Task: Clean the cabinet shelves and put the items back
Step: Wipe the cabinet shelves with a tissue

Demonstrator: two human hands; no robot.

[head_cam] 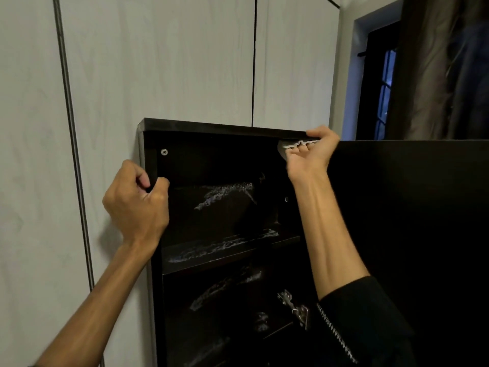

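Left hand [137,200] curled round the front left edge of the tall black wooden cabinet [225,128]. Right hand [309,152] gripping a crumpled white cloth [288,145], pressed under the top panel's right corner. Dark shelf [227,250] below, streaked with pale dust. Metal hinge [296,308] lower right.

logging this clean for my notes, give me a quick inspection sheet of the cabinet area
surface: upper shelf shows pale streaks.
job's things: dark cabinet, door open; light cloth pressed under its top panel.
clutter: nothing seen.
hands: left hand grips the cabinet's left edge; right hand holds the cloth.
cables: nothing seen.
surroundings: pale wall panels, window, metal hinge.
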